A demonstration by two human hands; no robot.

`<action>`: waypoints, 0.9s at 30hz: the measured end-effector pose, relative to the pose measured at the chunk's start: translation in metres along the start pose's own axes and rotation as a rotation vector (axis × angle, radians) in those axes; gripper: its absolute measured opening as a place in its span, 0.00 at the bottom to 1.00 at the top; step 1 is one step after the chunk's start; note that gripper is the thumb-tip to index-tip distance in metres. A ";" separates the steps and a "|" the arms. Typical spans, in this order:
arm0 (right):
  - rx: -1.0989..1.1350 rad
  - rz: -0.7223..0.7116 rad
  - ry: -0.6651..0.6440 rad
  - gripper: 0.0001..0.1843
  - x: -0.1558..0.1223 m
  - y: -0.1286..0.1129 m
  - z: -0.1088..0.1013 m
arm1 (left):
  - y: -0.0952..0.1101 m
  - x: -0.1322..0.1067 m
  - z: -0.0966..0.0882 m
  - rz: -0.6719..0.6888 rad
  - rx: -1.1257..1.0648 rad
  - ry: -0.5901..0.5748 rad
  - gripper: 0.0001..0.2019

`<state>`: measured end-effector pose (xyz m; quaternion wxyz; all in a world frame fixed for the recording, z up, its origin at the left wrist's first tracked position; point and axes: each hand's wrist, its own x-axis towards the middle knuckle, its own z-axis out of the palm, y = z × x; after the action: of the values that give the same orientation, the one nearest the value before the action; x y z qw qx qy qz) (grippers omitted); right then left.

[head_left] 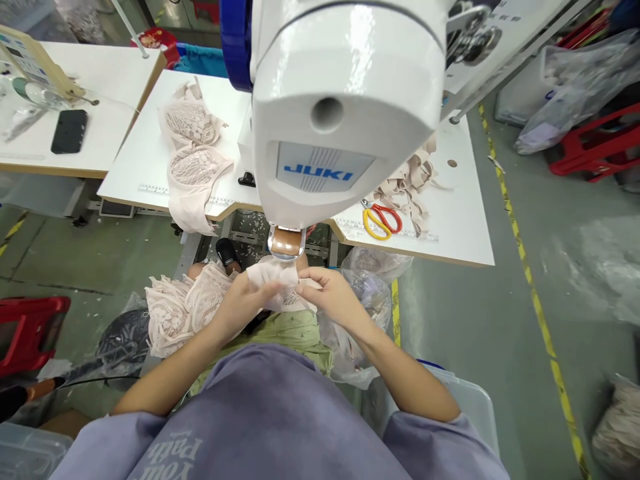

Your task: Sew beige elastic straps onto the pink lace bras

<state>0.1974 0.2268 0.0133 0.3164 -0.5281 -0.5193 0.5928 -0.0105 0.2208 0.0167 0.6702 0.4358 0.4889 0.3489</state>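
Note:
Both my hands hold a pale pink lace bra piece (273, 275) above my lap, just below the head of a white JUKI sewing machine (345, 87). My left hand (245, 300) grips its left side, thumb laid over the fabric. On the other side, my right hand (333, 295) pinches the edge between thumb and fingers. More lace bra pieces (185, 303) are heaped on my left thigh. Two joined lace cups (195, 163) lie on the table left of the machine, one end hanging over the front edge.
Red and yellow handled scissors (383, 221) lie on the white table (465, 200) beside a pile of beige fabric strips (413, 183). A black phone (70, 131) rests on the neighbouring table. Plastic bags (367, 293) hang below the table edge; a red stool (33, 333) stands left.

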 end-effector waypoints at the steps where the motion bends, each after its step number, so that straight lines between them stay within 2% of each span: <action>1: 0.103 0.056 -0.036 0.14 0.002 -0.006 -0.004 | -0.004 -0.003 -0.003 0.032 -0.103 0.044 0.20; 3: 0.259 0.142 -0.089 0.16 0.007 -0.019 -0.013 | -0.016 -0.007 -0.005 0.093 -0.363 0.110 0.32; 5: 0.310 0.190 -0.162 0.16 0.013 -0.036 -0.018 | -0.025 -0.012 -0.001 0.075 -0.548 0.061 0.44; 7: 0.259 0.178 -0.303 0.15 0.020 -0.054 -0.022 | -0.029 -0.013 0.004 0.081 -0.567 -0.035 0.48; 9: 0.084 0.093 -0.446 0.14 0.027 -0.072 -0.026 | -0.024 -0.010 0.003 0.289 -0.457 -0.078 0.46; 11: -0.215 -0.009 -0.457 0.10 0.036 -0.086 -0.030 | -0.015 -0.001 -0.008 0.609 -0.225 -0.056 0.44; 13: -0.512 -0.090 -0.351 0.06 0.045 -0.094 -0.032 | -0.003 0.012 -0.026 0.871 0.164 -0.065 0.42; 15: -0.681 -0.154 -0.259 0.07 0.051 -0.097 -0.033 | 0.007 0.027 -0.043 1.029 0.630 -0.120 0.41; 17: -0.740 -0.205 -0.241 0.10 0.055 -0.096 -0.032 | 0.014 0.040 -0.055 1.123 1.004 -0.160 0.41; 19: -0.768 -0.236 -0.227 0.10 0.056 -0.095 -0.031 | 0.017 0.051 -0.060 1.167 1.189 -0.150 0.38; 22: -0.813 -0.251 -0.208 0.12 0.055 -0.096 -0.029 | 0.016 0.061 -0.063 1.153 1.277 -0.187 0.31; 25: -0.837 -0.254 -0.183 0.15 0.053 -0.096 -0.028 | 0.015 0.061 -0.064 1.052 1.346 -0.210 0.26; 27: -0.809 -0.262 -0.157 0.14 0.051 -0.091 -0.029 | 0.014 0.057 -0.062 0.918 1.357 -0.215 0.25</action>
<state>0.1973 0.3056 0.0870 0.1160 -0.4924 -0.7951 0.3347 -0.0544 0.2919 0.0007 0.0955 0.9332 0.2998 0.1734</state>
